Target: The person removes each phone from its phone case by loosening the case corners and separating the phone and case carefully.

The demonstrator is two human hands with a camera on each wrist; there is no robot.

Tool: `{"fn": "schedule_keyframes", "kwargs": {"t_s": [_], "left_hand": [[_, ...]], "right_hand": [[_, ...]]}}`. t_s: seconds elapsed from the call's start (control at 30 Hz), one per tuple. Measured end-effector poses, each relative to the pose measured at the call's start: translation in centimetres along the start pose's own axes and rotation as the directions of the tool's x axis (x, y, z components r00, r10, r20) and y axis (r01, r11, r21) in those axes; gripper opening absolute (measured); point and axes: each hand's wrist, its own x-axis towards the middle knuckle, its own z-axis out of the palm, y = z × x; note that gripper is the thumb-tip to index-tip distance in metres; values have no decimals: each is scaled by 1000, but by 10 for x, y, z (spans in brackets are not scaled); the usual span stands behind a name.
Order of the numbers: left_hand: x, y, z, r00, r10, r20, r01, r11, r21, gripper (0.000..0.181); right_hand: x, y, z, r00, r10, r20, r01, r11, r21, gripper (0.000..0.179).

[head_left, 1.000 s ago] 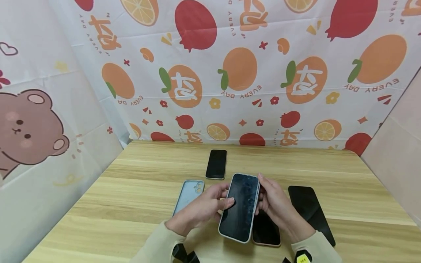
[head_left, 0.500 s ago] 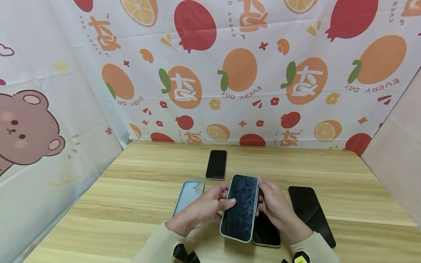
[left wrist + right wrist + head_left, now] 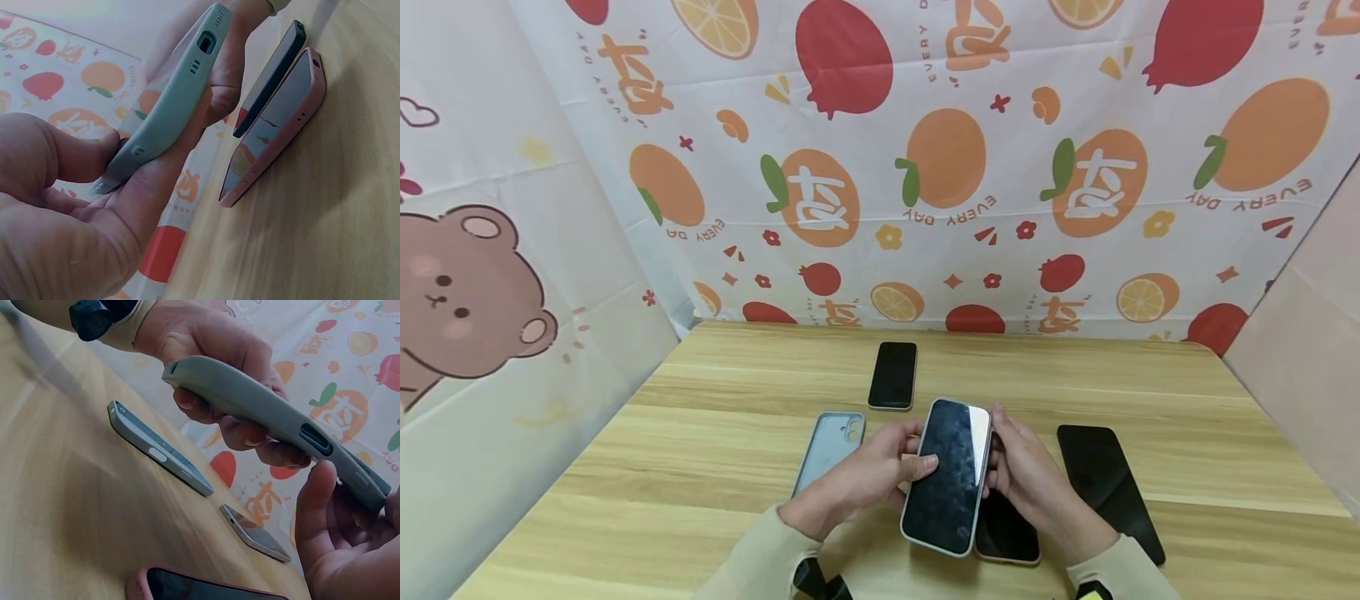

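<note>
Both hands hold a smartphone [image 3: 946, 483] in a pale blue-green case [image 3: 169, 112] above the table, its dark screen tilted toward the head camera. My left hand [image 3: 872, 467] grips its left side, thumb over the screen's edge and fingers beneath. My right hand [image 3: 1033, 475] holds the upper right side, thumb at the top corner and fingertips [image 3: 322, 472] along the edge. In the right wrist view, a dark strip of the phone stands out beyond the case at one corner. Below lies a phone in a pink case [image 3: 1009, 529], partly hidden by the held phone and right hand.
An empty light-blue phone case [image 3: 827, 450] lies left of the hands, partly behind the left wrist. A black phone [image 3: 893, 375] lies farther back on the wooden table [image 3: 700, 467]. A larger black device [image 3: 1116, 487] lies to the right. Fruit-print cloth [image 3: 955, 158] hangs behind.
The held phone has tilted slightly, and a bright reflection now shows at the screen's upper right. Both hands keep almost the same grip and place.
</note>
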Motion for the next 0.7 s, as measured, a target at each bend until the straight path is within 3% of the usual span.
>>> {"fn": "schedule_keyframes", "kwargs": {"t_s": [0.27,0.47,0.7], "left_hand": [[1,1,3,999,8,-44,-7,1000,13,37],[2,1,1,992,1,-129,2,1000,26,45],[5,2,2,985,5,-173,-3,1000,12,43]], "right_hand": [[-8,0,-7,997,26,76,-26,1000,0,52],[-19,2,-10,974,79,211,-69,996,-54,59],[-25,3,-9,961,115,251,-94,991,-93,58]]}}
